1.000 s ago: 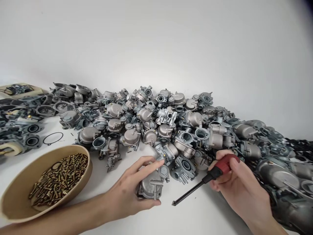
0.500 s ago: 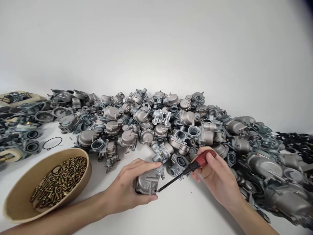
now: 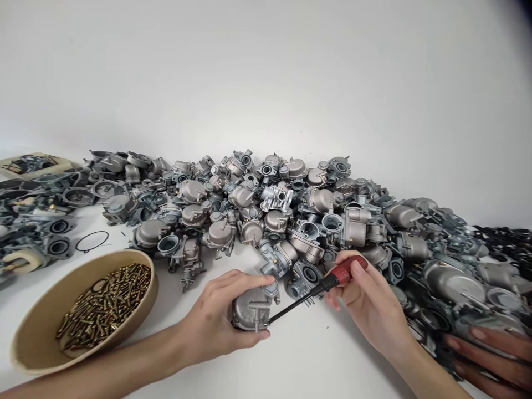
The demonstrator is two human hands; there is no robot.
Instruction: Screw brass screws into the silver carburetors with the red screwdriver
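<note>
My left hand (image 3: pixel 222 310) is wrapped round a grey metal carburetor (image 3: pixel 251 308), thumb beneath and fingers over the top, with its rounded bowl side facing up. In my right hand (image 3: pixel 366 299) is a screwdriver (image 3: pixel 343 271) with a red and black handle, held between thumb and fingers. Its dark shaft slants down to the left, and the tip meets the lower right corner of the carburetor. Whether a screw sits under the tip is too small to tell.
A tan bowl (image 3: pixel 25 338) of brass-coloured screws (image 3: pixel 103 307) stands at the left. Piled carburetors (image 3: pixel 274 221) run across the white table (image 3: pixel 307 354). A black ring gasket (image 3: pixel 92 241) lies behind the bowl. At the lower right, another person's hand (image 3: pixel 494 354) touches the pile.
Another person's hand has come in at the lower right. The screwdriver tip now sits against the carburetor's corner, a touch lower on it. My grips are the same.
</note>
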